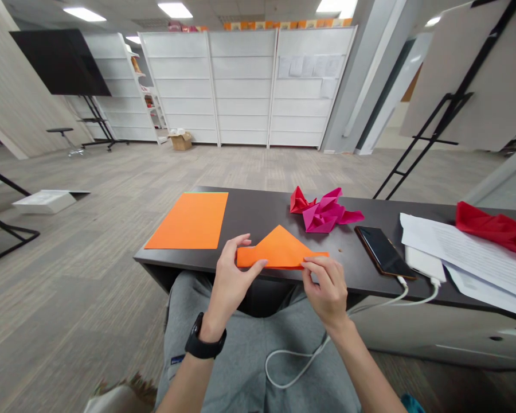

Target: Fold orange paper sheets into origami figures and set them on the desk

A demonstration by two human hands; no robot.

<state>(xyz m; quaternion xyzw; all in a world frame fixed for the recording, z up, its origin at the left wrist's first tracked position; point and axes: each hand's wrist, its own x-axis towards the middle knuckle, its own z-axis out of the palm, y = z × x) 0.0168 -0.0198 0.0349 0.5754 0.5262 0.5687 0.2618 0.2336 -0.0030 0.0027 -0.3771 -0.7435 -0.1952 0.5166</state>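
Left hand (233,276) and right hand (328,288) held opposite ends of folded orange paper (279,250). An orange sheet (191,222) lay flat on the surface (258,208).

Orange sheet (191,222) and magenta origami (322,214) flank a seemingly passable gap.

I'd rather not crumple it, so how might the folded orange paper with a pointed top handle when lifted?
The folded orange paper is probably light, since it looks like thin sheet material. Its layered lower edge suggests some stiffness there. The narrow strips at its sides may bend easily.
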